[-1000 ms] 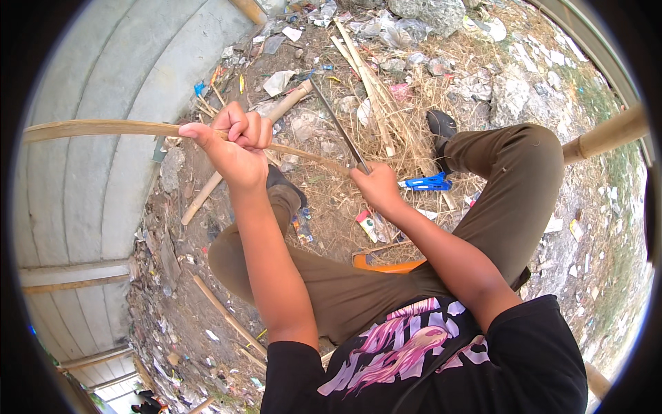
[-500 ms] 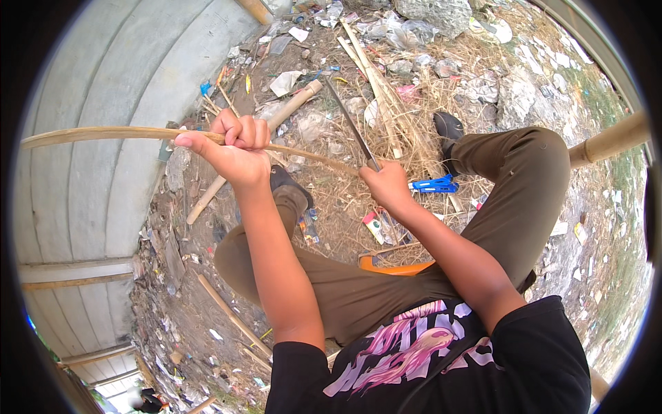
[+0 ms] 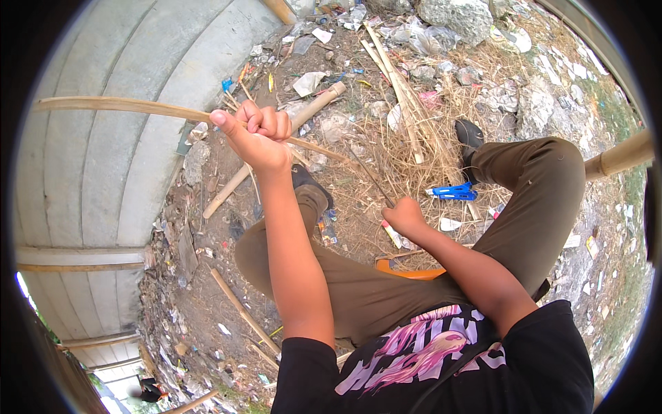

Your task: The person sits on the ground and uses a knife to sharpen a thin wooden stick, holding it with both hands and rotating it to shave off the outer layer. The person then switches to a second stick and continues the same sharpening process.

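My left hand (image 3: pixel 259 141) is closed around a long, thin bamboo strip (image 3: pixel 148 106), with the thumb lying along it. The strip runs off to the left in front of the wall, and its other end slants down toward my right side. My right hand (image 3: pixel 405 219) grips a long, narrow knife (image 3: pixel 374 181); its handle is hidden in the fist. Turned nearly edge-on, the dark blade points up and left, meeting or crossing the strip's right end; I cannot tell whether they touch.
A grey panelled wall (image 3: pixel 103 159) rises at the left. Bamboo poles (image 3: pixel 318 107), split bamboo pieces (image 3: pixel 407 103), shavings, litter and rocks (image 3: pixel 458 19) cover the ground. A blue plastic object (image 3: pixel 452 192) lies beside my right foot. Something orange (image 3: pixel 414 274) shows between my legs.
My right hand has come down and nearer my body, and the knife has turned from broadside to nearly edge-on. The strip's left part sits higher in the picture. The whole view has shifted slightly.
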Available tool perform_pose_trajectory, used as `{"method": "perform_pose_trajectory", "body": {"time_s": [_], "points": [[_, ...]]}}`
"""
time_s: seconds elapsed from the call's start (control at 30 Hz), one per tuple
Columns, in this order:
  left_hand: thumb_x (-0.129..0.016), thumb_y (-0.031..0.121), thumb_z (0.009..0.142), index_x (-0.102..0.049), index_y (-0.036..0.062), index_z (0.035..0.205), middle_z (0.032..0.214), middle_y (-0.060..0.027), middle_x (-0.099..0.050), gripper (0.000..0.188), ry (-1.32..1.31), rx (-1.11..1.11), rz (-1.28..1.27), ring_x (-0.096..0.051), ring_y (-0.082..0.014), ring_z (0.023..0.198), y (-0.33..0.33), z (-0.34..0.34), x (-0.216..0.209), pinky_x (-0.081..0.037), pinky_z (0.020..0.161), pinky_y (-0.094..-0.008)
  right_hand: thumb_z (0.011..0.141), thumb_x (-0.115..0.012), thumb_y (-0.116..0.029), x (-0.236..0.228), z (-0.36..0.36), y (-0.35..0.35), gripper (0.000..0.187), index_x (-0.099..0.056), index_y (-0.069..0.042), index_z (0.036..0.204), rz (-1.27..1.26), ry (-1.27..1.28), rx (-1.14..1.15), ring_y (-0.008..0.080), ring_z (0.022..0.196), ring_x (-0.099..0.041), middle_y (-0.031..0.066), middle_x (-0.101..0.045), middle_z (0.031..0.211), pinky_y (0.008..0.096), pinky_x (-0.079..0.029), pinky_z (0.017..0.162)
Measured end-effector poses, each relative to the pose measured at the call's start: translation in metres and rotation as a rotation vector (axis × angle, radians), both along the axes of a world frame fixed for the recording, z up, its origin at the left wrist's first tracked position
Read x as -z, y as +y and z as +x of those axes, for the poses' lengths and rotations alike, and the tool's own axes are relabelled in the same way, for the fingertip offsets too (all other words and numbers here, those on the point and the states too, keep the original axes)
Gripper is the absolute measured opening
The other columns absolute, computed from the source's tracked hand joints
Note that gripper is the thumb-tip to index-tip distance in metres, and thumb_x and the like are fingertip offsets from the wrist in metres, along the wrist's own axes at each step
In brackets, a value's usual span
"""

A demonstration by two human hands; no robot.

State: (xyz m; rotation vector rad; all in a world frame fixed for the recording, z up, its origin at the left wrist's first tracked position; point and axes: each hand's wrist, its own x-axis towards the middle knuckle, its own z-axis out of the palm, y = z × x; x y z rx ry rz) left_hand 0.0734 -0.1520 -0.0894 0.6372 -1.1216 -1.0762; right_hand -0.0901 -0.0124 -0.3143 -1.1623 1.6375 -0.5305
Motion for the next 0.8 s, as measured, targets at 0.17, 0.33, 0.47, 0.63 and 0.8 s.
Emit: {"method": "perform_pose_trajectory", "body": {"time_s": [0.17,0.33,0.47,0.63,0.8], "points": [[-0.035,0.088,0.085,-0.019,0.0183,0.063,0.050,0.0069,-0.016,0.074,0.089,-0.068,0.030,-0.008,-0.0075,0.046,0.005,0.008,0.000,-0.007,0.045,-0.0278,0.089,-0.066,-0.020,-0.092,-0.005,-0.015,0.029,-0.055,-0.001,0.070,-0.409,-0.330,0.267,0.0114,0.053,-0.051,0.0040,-0.056,0.059,0.0332,-0.040,0.050],[-0.035,0.087,0.085,-0.018,0.0182,0.063,0.051,0.0064,-0.015,0.075,0.053,-0.054,0.005,-0.008,-0.0079,0.046,0.000,-0.005,0.002,-0.007,0.046,-0.0284,0.091,-0.061,-0.015,-0.030,0.015,0.003,0.027,-0.050,-0.005,0.068,-0.433,-0.602,0.496,0.0055,0.053,-0.039,-0.0039,-0.045,0.057,0.0273,-0.031,0.048],[-0.038,0.083,0.088,-0.020,0.0184,0.063,0.047,0.0057,-0.015,0.072,-0.032,-0.149,0.006,-0.009,-0.0088,0.042,0.000,0.003,0.000,-0.007,0.042,-0.0284,0.086,-0.063,-0.017,-0.004,0.009,0.005,0.030,-0.051,-0.003,0.061,0.241,-0.168,0.095,0.0098,0.048,-0.049,0.0004,-0.048,0.052,0.0309,-0.046,0.049],[-0.040,0.082,0.089,-0.021,0.0180,0.064,0.048,0.0050,-0.016,0.071,0.003,-0.215,-0.005,-0.008,-0.0090,0.043,0.005,0.009,0.002,-0.006,0.042,-0.0286,0.086,-0.063,-0.019,-0.078,0.004,-0.008,0.028,-0.055,-0.001,0.067,-0.242,-0.218,0.138,0.0134,0.050,-0.047,0.0061,-0.053,0.055,0.0353,-0.042,0.050],[-0.040,0.082,0.089,-0.021,0.0179,0.065,0.048,0.0052,-0.016,0.071,0.034,-0.248,-0.024,-0.009,-0.0085,0.043,0.004,0.000,0.006,-0.006,0.042,-0.0287,0.090,-0.066,-0.019,-0.063,0.005,-0.002,0.029,-0.053,-0.003,0.069,-0.590,-0.452,0.274,0.0114,0.047,-0.051,0.0033,-0.051,0.053,0.0326,-0.040,0.045]]}}
